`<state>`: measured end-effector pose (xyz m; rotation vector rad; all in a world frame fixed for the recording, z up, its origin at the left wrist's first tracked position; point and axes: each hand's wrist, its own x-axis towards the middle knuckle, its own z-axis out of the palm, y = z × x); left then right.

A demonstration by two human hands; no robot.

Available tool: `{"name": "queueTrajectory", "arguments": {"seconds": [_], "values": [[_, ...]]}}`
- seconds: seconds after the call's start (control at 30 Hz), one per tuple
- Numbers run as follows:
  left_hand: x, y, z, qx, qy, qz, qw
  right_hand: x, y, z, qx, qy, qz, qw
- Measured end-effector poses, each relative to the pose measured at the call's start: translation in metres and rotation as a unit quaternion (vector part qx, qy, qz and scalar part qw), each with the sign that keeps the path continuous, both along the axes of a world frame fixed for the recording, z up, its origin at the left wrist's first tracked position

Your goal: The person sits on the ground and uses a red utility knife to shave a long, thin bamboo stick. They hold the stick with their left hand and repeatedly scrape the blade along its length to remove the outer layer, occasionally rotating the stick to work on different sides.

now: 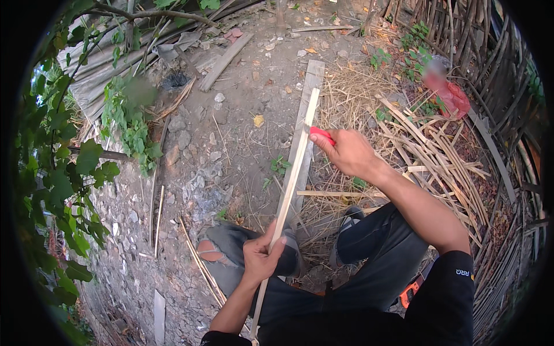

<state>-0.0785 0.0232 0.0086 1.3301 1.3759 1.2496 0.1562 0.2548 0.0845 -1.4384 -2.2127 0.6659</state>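
1. The long bamboo strip [291,173] is the thing to steer by: it runs from near the person's lap, low in the view, up and slightly rightward to a far tip over the bare dirt.
2. The left hand [261,256] has its fingers wrapped tight around the strip's near end, thumb pressed along the top.
3. The right hand [346,153] sits further up the strip on its right side, fingers closed on a red-handled knife [321,134] whose handle end points toward the strip's upper part (the blade itself is too small to make out).
4. So the strip's long axis lies between the two hands, and the right hand is the one nearer the far tip.
5. Under the strip lies a flat grey plank [306,115], roughly parallel to it.
6. Right of the strip, a heap of split bamboo slats [438,155] covers the ground.
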Motion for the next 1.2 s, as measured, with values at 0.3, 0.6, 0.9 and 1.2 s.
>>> {"name": "queueTrajectory", "arguments": {"seconds": [0.3, 0.6, 0.9, 1.2], "values": [[0.002, 0.001, 0.0, 0.015, 0.006, -0.029, 0.999, 0.074, 0.052, -0.005, -0.05, 0.209, -0.139, 0.967], [0.01, 0.008, 0.008, -0.052, -0.017, 0.02, 0.998, -0.019, -0.053, 0.024, -0.156, 0.066, 0.135, 0.976], [0.01, 0.008, 0.002, -0.048, -0.009, 0.026, 0.998, -0.024, -0.058, 0.001, -0.139, 0.089, 0.269, 0.949], [0.003, 0.014, 0.002, -0.083, -0.058, 0.04, 0.994, -0.018, -0.068, 0.016, -0.239, 0.139, 0.411, 0.869]]}}
